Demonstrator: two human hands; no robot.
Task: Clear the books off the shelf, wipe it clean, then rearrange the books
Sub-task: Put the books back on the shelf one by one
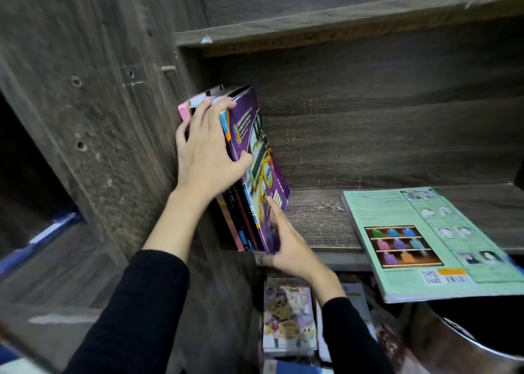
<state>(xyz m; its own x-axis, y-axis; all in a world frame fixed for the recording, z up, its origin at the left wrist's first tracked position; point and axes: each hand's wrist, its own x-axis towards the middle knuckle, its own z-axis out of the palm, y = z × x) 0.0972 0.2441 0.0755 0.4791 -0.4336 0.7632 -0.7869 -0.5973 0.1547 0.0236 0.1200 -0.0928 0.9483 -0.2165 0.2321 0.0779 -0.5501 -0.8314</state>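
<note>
Books (pixel 239 227) stood at the shelf's (pixel 317 217) left end, left hand (pixel 207 152) clamping them, right hand (pixel 286 242) gripping the purple book's (pixel 246 113) near corner.

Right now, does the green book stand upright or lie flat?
Flat. The green book lies cover up on the shelf, and its near end overhangs the front edge.
</note>
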